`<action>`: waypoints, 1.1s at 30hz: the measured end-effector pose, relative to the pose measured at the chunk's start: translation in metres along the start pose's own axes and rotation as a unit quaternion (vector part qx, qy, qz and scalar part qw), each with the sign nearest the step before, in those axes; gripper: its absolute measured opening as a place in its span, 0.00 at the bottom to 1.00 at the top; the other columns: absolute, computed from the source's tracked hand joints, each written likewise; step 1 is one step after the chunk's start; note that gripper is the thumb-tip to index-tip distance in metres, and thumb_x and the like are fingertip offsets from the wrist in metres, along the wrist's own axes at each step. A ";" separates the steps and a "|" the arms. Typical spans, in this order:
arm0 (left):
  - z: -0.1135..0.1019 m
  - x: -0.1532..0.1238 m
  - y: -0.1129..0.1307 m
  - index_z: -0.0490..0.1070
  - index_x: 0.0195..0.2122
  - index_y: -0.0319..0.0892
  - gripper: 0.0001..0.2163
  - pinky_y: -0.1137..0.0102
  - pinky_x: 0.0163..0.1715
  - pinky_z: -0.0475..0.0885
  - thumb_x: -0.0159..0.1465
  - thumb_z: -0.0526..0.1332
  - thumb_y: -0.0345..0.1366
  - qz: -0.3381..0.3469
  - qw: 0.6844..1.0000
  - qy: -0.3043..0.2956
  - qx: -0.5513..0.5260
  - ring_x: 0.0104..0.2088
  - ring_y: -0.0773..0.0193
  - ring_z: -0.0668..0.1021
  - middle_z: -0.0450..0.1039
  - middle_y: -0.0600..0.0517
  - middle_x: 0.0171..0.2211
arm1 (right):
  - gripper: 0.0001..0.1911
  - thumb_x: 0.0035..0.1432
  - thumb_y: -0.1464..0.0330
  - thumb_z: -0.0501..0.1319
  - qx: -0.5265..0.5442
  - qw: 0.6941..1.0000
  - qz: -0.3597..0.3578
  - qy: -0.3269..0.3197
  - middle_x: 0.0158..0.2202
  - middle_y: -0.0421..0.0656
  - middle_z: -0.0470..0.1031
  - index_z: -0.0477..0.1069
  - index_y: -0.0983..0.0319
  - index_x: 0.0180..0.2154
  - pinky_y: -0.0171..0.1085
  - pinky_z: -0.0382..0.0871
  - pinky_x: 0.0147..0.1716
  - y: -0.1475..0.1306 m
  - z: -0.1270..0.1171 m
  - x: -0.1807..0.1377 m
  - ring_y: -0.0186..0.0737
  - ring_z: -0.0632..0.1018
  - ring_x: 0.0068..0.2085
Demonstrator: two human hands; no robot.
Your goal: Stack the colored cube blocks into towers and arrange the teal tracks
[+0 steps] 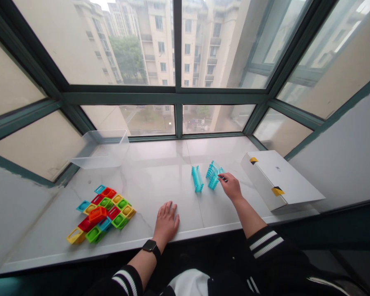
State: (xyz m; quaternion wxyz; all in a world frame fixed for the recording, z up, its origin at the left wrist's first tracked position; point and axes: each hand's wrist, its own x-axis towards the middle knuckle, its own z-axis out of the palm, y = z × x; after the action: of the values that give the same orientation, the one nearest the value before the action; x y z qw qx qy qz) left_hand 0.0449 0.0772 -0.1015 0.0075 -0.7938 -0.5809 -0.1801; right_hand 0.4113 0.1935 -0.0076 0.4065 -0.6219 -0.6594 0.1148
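My left hand (167, 221) lies palm down on the white sill, fingers stretched out and nothing in it. Thumb and fingers of my right hand (230, 185) are pinched at the right side of a see-through turquoise plastic piece (213, 176) with ribbed, curved edges. The fingertips hide part of that piece, and it looks like more than one part lying together. Just left of it, apart, rests a second turquoise piece (197, 179), long and trough-shaped with toothed edges. Well to the left of my left hand is a cluster of coloured plastic blocks (113, 212) in red, yellow, green and blue.
A clear plastic bin (103, 160) stands at the back left by the window. On the right is a white box (285, 176) with yellow-and-black tabs. The marble-look sill (160, 164) ends at a front edge close to my body; window frames enclose it behind.
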 end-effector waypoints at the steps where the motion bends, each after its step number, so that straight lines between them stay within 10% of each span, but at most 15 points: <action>1: 0.000 0.000 0.000 0.71 0.63 0.42 0.20 0.51 0.69 0.60 0.72 0.55 0.38 -0.001 1.000 -0.001 -0.002 0.67 0.46 0.68 0.68 0.40 0.66 | 0.12 0.64 0.61 0.60 -0.001 1.000 0.001 -0.001 0.41 0.46 0.82 0.81 0.58 0.41 0.44 0.76 0.42 -0.001 0.000 -0.001 0.43 0.80 0.35; 33: 0.001 0.000 0.000 0.70 0.64 0.44 0.21 0.49 0.69 0.60 0.72 0.55 0.39 -0.010 1.000 -0.003 -0.029 0.67 0.46 0.68 0.68 0.40 0.66 | 0.14 0.63 0.63 0.60 -0.032 0.999 -0.011 -0.022 0.40 0.46 0.82 0.80 0.57 0.47 0.44 0.76 0.42 -0.006 -0.001 -0.010 0.43 0.79 0.34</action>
State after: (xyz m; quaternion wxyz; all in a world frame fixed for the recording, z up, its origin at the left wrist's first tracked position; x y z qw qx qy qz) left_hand 0.0453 0.0772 -0.1024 -0.0191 -0.7882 -0.5837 -0.1940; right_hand 0.4065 0.1822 -0.0065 0.3729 -0.6247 -0.6785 0.1023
